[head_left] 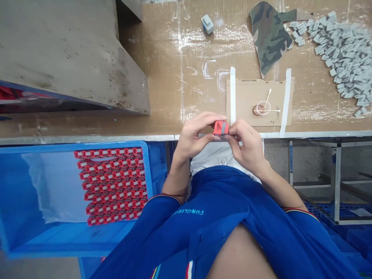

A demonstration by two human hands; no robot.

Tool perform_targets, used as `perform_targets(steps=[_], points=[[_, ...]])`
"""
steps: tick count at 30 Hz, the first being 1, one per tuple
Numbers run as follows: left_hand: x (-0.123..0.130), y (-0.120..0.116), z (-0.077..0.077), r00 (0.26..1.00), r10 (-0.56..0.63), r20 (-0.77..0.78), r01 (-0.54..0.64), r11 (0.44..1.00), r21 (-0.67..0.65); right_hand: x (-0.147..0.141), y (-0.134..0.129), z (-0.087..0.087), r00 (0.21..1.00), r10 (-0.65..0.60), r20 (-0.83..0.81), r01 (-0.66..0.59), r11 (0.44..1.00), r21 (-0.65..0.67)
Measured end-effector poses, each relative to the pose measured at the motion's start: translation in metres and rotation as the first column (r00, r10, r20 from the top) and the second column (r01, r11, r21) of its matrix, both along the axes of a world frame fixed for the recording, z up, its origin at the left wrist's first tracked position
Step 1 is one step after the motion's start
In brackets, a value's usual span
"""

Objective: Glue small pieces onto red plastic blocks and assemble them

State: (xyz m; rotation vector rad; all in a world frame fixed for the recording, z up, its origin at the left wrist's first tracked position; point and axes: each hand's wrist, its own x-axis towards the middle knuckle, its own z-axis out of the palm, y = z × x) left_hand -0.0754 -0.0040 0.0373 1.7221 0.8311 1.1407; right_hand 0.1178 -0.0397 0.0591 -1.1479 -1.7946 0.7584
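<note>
1. Near the centre of the frame, at the table's front edge (157, 137), a small red part (218, 127) with a grey band is held between 2 bare hands.
2. The left hand (194, 132) pinches its left side between thumb and forefinger; the right hand (246, 142) has thumb and fingertips pressed together at its right end.
3. At lower left, red pieces (116, 186) stand in about 7 rows over the right portion of a white liner (62, 186) inside a blue bin (147, 174); these look finished, and the bin only partly filled.
4. At upper right, a large heap of grey pieces (345, 54) suggests much remains.
5. Right of centre, a small cup (257, 110) holding 2 cotton swabs (267, 98) sits on taped cardboard (244, 100).
6. The held part seems mid-step; whether its band is fully seated is too small to tell.
</note>
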Motion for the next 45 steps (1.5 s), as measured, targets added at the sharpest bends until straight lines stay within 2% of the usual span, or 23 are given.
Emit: perform_targets(steps=[7, 10, 14, 18, 23, 31, 37, 42, 45], points=[[-0.001, 0.005, -0.001, 0.998, -0.049, -0.041, 0.050, 0.999, 0.018, -0.006, 0.000, -0.004, 0.997, -0.049, 0.058, 0.045, 0.997, 0.059], [-0.003, 0.006, -0.001, 0.998, -0.026, -0.064, 0.028, 0.999, 0.037, -0.007, 0.002, -0.006, 0.997, -0.064, 0.052, 0.061, 0.996, 0.058], [-0.010, 0.008, -0.002, 0.998, 0.024, -0.050, -0.022, 0.999, 0.041, -0.007, 0.006, -0.002, 0.995, -0.017, 0.099, 0.010, 0.997, 0.074], [-0.017, 0.007, -0.009, 1.000, 0.003, -0.017, -0.004, 0.999, -0.040, -0.005, 0.009, 0.000, 0.983, 0.046, 0.178, -0.063, 0.994, 0.092], [-0.017, 0.004, -0.014, 0.997, -0.041, 0.064, 0.050, 0.990, -0.130, -0.003, 0.007, 0.000, 0.984, 0.068, 0.165, -0.089, 0.989, 0.122], [-0.013, 0.006, -0.005, 0.998, -0.068, 0.003, 0.068, 0.997, -0.039, -0.002, 0.000, 0.009, 0.964, -0.008, 0.267, -0.046, 0.979, 0.196], [-0.006, 0.010, 0.002, 0.997, -0.075, 0.002, 0.075, 0.997, 0.028, -0.003, -0.001, 0.011, 0.969, -0.054, 0.240, -0.007, 0.969, 0.246], [-0.002, 0.012, 0.003, 0.996, -0.079, -0.045, 0.080, 0.996, 0.025, -0.002, -0.001, 0.009, 0.976, -0.075, 0.203, 0.026, 0.973, 0.231], [-0.003, 0.011, 0.001, 0.997, -0.068, -0.038, 0.069, 0.997, 0.018, -0.002, -0.003, 0.009, 0.978, -0.085, 0.192, 0.054, 0.985, 0.163]])
